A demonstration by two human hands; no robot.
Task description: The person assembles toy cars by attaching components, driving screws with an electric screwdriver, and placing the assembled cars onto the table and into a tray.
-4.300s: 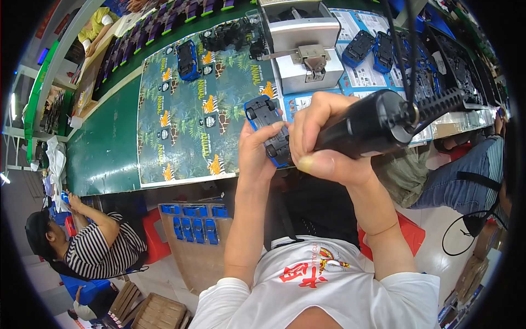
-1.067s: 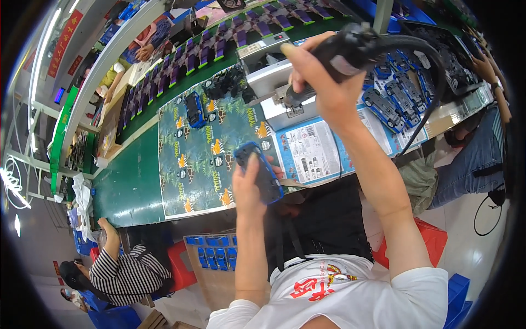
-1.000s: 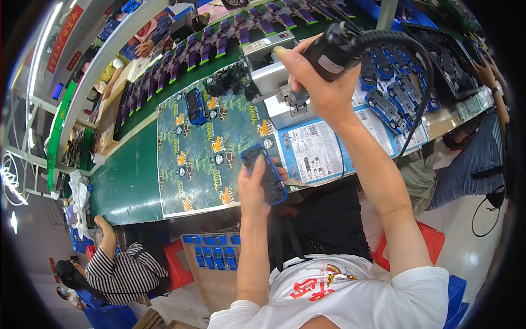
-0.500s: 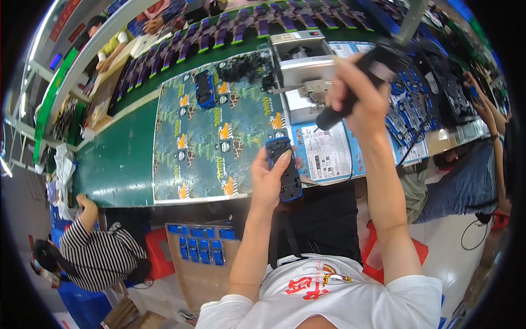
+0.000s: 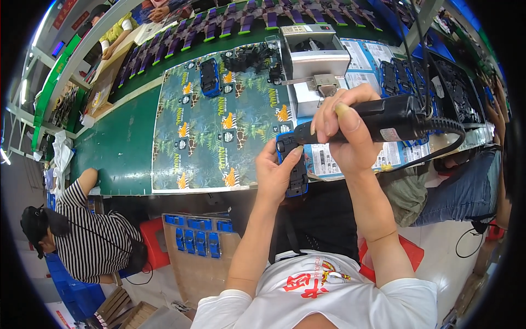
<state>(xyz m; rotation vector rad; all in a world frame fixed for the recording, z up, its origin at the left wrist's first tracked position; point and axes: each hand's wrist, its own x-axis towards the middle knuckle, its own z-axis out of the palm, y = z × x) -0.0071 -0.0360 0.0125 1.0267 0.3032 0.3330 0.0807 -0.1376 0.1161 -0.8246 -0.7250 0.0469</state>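
My left hand [image 5: 274, 175] grips a blue toy car [image 5: 297, 181] with its black underside turned up, thumb pressed on that underside. In my right hand [image 5: 350, 126] is a black electric screwdriver [image 5: 392, 116], lying nearly level with its cable trailing right. The driver's nose meets the upper end of the car; my fingers and the tool hide whether the bit sits in a screw hole. Just beyond my right hand stands a silver box-shaped machine [image 5: 318, 60], likely a screw feeder. Another blue toy car [image 5: 209, 78] rests on the patterned sheet, beside a heap of black parts [image 5: 246, 57].
Several blue-black car bases [image 5: 397, 79] and a black tray of parts [image 5: 457, 90] are at the right. Purple-green toys [image 5: 219, 27] line the far belt. Below left, a cardboard tray [image 5: 183, 268] holds blue cars. A person in stripes [image 5: 96, 238] sits left.
My right hand has come down and left, bringing the screwdriver from above the bench to the car's upper end. The left hand still holds the car, shifted slightly right.
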